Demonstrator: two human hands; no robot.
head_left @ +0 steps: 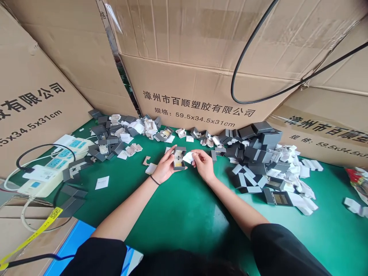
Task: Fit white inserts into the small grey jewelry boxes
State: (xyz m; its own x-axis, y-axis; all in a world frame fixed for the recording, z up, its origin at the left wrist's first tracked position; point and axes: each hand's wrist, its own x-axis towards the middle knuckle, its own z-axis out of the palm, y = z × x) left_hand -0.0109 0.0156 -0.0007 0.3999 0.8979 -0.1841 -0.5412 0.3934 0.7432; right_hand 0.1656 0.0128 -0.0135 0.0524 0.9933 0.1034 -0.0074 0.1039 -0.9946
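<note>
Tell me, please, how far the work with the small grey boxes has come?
Done, it seems: closed grey boxes heaped at the right, though whether they are finished I cannot tell. In hand: the left hand holds an open grey box, the right hand a white slip at it. Left: many loose boxes and white slips on the green table.

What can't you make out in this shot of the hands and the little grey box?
Head view: the contents of the small grey box in the left hand are too small to identify.
Head view: the white slip is partly covered by the right hand.
Head view: the red packet is cut off by the right edge.
Head view: the left carton has print cut by the left edge.
</note>
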